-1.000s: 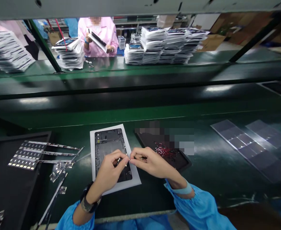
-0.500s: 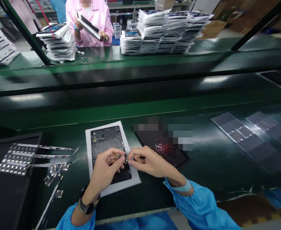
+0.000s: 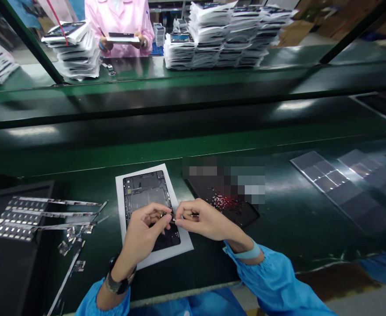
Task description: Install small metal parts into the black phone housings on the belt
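Thumb and fingers of my left hand (image 3: pixel 146 229) are closed on a small circuit board (image 3: pixel 167 215), mostly covered by the fingertips. My right hand (image 3: pixel 202 218) meets it from the right, its thumb and index finger pinched at the board's edge on something too small to name. Both hands hover over the lower half of an open black tablet housing (image 3: pixel 143 182), which lies on a white sheet (image 3: pixel 185 239). To the right, a black tray (image 3: pixel 196 186) carries many tiny bits under a red glow; part of it is blurred out.
Left of me are strips of small parts (image 3: pixel 18 217) on a dark panel (image 3: pixel 5 272), with loose small boards (image 3: pixel 64 248) beside them. Clear film sheets (image 3: pixel 331 180) lie at right. Beyond the green ledge, a person in pink (image 3: pixel 119 22) holds a tablet near tall stacks (image 3: pixel 209 39).
My hands keep almost the same pose at the small board. The view has shifted slightly. Across the bench, the person in pink has tilted the held tablet nearly level.
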`<action>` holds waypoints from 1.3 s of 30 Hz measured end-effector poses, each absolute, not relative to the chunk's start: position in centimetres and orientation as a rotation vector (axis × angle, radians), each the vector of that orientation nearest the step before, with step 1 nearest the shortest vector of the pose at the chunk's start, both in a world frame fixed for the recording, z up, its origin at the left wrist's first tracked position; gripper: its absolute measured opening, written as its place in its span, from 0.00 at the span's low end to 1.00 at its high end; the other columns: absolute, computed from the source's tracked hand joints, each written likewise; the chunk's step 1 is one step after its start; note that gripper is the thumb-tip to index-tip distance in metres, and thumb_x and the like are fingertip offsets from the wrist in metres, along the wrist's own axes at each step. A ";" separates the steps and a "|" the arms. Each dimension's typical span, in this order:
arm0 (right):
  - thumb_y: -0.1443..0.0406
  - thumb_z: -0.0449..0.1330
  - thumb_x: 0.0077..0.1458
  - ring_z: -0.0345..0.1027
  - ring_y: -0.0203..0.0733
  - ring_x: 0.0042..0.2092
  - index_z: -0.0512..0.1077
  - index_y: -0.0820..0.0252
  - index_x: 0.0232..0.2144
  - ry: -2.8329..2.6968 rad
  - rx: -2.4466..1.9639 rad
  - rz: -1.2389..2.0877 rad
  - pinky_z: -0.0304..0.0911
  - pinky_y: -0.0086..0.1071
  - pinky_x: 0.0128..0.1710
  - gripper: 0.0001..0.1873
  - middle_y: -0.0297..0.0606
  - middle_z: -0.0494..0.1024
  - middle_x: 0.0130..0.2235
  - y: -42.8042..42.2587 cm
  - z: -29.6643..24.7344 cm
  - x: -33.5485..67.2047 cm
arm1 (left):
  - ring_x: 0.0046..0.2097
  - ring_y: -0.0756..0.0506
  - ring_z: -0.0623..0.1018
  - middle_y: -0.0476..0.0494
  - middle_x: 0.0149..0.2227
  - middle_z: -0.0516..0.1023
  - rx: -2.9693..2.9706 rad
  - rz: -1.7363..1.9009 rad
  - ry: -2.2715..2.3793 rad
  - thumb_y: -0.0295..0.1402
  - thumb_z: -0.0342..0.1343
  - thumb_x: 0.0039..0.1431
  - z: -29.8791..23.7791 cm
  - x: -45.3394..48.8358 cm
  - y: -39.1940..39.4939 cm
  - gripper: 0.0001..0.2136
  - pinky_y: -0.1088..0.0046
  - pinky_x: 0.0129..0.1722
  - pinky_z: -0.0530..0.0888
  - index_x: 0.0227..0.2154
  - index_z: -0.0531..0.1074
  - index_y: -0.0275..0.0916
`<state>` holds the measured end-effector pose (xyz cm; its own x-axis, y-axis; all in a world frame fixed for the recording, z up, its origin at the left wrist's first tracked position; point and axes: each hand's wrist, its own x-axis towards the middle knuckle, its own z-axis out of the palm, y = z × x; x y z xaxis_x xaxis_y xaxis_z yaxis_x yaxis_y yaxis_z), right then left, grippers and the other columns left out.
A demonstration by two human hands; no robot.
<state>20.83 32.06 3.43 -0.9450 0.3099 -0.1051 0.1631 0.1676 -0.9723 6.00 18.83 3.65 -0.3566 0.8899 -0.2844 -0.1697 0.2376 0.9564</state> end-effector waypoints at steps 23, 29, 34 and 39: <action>0.54 0.62 0.58 0.44 0.30 0.22 0.70 0.62 0.28 -2.187 -0.526 2.053 0.45 0.28 0.23 0.16 0.21 0.51 0.19 31.9 2.9 20.8 | 0.23 0.49 0.76 0.46 0.22 0.78 0.674 1.329 1.553 0.35 0.64 0.52 3.8 6.3 18.8 0.09 0.77 0.22 0.74 0.31 0.78 0.34; 0.52 0.63 0.57 0.43 0.30 0.22 0.69 0.61 0.27 -2.123 -0.533 2.123 0.44 0.28 0.23 0.19 0.21 0.50 0.19 31.8 2.9 20.7 | 0.22 0.49 0.75 0.46 0.21 0.78 0.677 1.340 1.559 0.36 0.64 0.51 3.9 6.3 18.8 0.09 0.76 0.21 0.74 0.31 0.78 0.35; 0.53 0.62 0.57 0.43 0.30 0.21 0.69 0.61 0.27 -2.139 -0.543 2.132 0.43 0.28 0.23 0.18 0.20 0.51 0.19 31.9 3.0 20.7 | 0.23 0.49 0.76 0.46 0.21 0.78 0.722 1.310 1.591 0.34 0.62 0.52 3.8 6.4 18.8 0.07 0.77 0.22 0.74 0.31 0.79 0.35; 0.57 0.62 0.57 0.43 0.30 0.21 0.68 0.61 0.27 -2.168 -0.599 2.116 0.43 0.27 0.22 0.14 0.20 0.51 0.18 31.8 3.1 20.9 | 0.25 0.48 0.78 0.45 0.23 0.79 0.752 1.293 1.640 0.34 0.61 0.53 3.7 6.7 18.8 0.07 0.78 0.24 0.74 0.31 0.79 0.35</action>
